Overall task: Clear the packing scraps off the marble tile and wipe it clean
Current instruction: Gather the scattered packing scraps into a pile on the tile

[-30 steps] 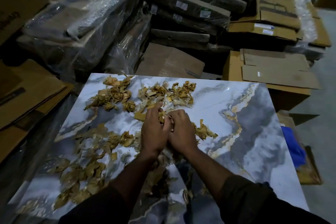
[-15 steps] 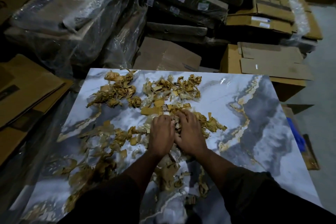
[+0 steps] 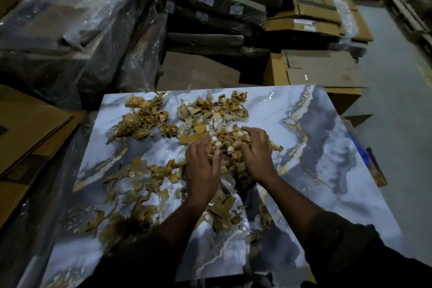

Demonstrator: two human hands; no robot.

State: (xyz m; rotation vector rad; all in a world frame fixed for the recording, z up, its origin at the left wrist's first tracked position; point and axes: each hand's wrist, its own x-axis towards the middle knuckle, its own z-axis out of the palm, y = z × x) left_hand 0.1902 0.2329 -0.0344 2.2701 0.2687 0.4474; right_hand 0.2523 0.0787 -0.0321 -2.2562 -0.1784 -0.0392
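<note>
A large marble tile (image 3: 327, 159) with grey and gold veining lies flat in front of me. Brown crumpled tape and cardboard scraps (image 3: 145, 121) are strewn over its left and middle, with more near the front edge. My left hand (image 3: 202, 168) and my right hand (image 3: 256, 154) sit side by side at the tile's centre, fingers curled around a heap of scraps (image 3: 229, 145) held between them. The heap's underside is hidden by my hands.
Plastic-wrapped stacks (image 3: 77, 30) and dark tile packs (image 3: 217, 7) stand behind the tile. Cardboard boxes (image 3: 320, 70) are at the back right, flat cardboard (image 3: 28, 128) at the left. A blue cloth (image 3: 358, 149) lies past the tile's right edge, beside bare floor (image 3: 397, 100).
My hands have spread slightly apart and shifted right, drawing more scraps into the heap between them. The view has tilted a little.
</note>
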